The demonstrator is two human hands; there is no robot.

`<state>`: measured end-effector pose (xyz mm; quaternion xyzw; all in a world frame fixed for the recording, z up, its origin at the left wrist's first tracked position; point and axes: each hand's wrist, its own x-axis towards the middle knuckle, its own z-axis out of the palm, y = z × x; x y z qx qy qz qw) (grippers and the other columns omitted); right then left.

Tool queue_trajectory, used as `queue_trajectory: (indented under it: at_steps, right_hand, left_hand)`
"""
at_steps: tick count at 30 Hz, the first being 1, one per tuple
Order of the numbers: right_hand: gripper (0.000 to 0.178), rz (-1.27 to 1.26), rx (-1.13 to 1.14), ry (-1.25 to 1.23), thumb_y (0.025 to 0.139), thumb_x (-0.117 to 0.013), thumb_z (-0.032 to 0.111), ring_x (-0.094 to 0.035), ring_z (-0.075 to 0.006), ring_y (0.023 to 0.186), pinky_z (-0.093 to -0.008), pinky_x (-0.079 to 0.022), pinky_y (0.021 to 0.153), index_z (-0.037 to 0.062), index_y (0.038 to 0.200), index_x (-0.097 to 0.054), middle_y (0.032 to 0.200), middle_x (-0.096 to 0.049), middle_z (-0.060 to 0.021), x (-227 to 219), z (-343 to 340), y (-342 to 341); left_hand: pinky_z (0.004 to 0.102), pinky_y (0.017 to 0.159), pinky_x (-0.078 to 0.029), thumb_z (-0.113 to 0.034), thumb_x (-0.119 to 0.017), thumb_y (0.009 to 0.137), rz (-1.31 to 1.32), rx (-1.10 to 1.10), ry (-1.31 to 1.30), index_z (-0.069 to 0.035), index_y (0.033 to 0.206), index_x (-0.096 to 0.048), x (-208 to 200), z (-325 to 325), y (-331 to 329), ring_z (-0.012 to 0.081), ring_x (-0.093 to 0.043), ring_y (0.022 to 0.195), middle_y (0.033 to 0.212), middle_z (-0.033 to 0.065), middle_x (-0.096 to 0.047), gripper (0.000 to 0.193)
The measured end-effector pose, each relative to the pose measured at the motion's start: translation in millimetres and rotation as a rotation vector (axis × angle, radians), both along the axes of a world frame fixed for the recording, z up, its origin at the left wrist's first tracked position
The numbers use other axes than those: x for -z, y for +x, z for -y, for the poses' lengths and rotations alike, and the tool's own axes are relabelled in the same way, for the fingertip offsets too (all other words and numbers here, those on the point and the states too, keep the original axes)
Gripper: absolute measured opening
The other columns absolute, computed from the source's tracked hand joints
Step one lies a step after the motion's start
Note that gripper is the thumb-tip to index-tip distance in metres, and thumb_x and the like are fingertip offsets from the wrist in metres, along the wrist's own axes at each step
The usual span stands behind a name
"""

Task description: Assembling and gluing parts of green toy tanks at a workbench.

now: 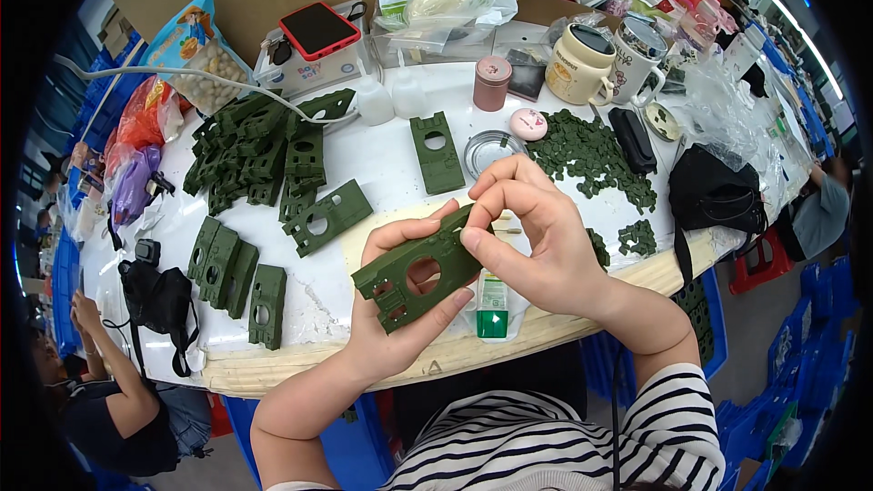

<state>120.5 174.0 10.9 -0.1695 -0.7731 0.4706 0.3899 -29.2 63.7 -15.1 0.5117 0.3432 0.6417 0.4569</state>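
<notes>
My left hand [380, 344] is closed round a dark green plastic toy tank hull [393, 284] with a round hole through it, tilted up over the table's front edge. At the hull's upper right end, my right hand [541, 250] has its thumb and forefinger pinched together. Whatever lies between those fingertips is too small or hidden to tell. Just beneath the hands stands a small bottle with green contents [492, 314]. Similar loose green hulls lie to the left, one [329, 218] close by and another [437, 159] further back.
A heap of green hulls [241, 150] fills the back left. Many small green pieces [591, 150] spread at the back right, beside a black case [633, 140] and two mugs [580, 64]. A phone [319, 29] rests on a box. Another person's arm [123, 373] is at far left.
</notes>
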Motion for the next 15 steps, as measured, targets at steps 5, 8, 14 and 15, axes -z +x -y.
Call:
queue_trajectory:
  at_steps: [5,8,14,15]
  right_hand:
    - [0.009,0.009,0.053,0.108,0.078,-0.067,0.008,-0.052,-0.0170,0.084,-0.0287,-0.042,0.077,0.0023,0.079,-0.060,0.095,-0.051,-0.0091,-1.7,1.7,-0.9]
    - [0.010,0.010,0.063,0.163,0.077,-0.067,0.008,-0.052,-0.0193,0.086,-0.0293,-0.043,0.077,0.0022,0.079,-0.059,0.095,-0.050,-0.0101,-2.4,1.9,-1.1]
    - [0.010,-0.008,0.048,0.122,0.077,-0.067,0.007,-0.052,-0.0198,0.087,-0.0296,-0.042,0.078,0.0021,0.078,-0.058,0.093,-0.051,-0.0104,-0.5,2.1,-2.1]
    - [0.010,-0.010,0.043,0.118,0.077,-0.067,0.007,-0.052,-0.0199,0.087,-0.0297,-0.042,0.078,0.0021,0.078,-0.058,0.093,-0.051,-0.0105,-0.2,1.9,-2.2]
  left_hand:
    - [0.0320,0.094,-0.049,0.012,-0.059,0.083,-0.035,-0.020,0.012,-0.004,0.129,-0.031,-0.1,0.6,0.2,0.0226,-0.050,0.122,0.146,0.0234,-0.028,0.056]
    - [0.0306,0.092,-0.050,0.012,-0.059,0.083,-0.033,-0.023,0.009,-0.004,0.128,-0.031,0.0,1.5,0.3,0.0220,-0.051,0.120,0.146,0.0235,-0.028,0.056]
    - [0.0291,0.089,-0.050,0.011,-0.059,0.083,-0.036,-0.023,0.011,-0.005,0.129,-0.031,0.8,1.8,0.6,0.0215,-0.052,0.119,0.146,0.0236,-0.028,0.056]
    - [0.0290,0.089,-0.050,0.012,-0.059,0.083,-0.036,-0.023,0.012,-0.004,0.129,-0.031,1.0,1.6,0.4,0.0214,-0.052,0.119,0.146,0.0236,-0.028,0.056]
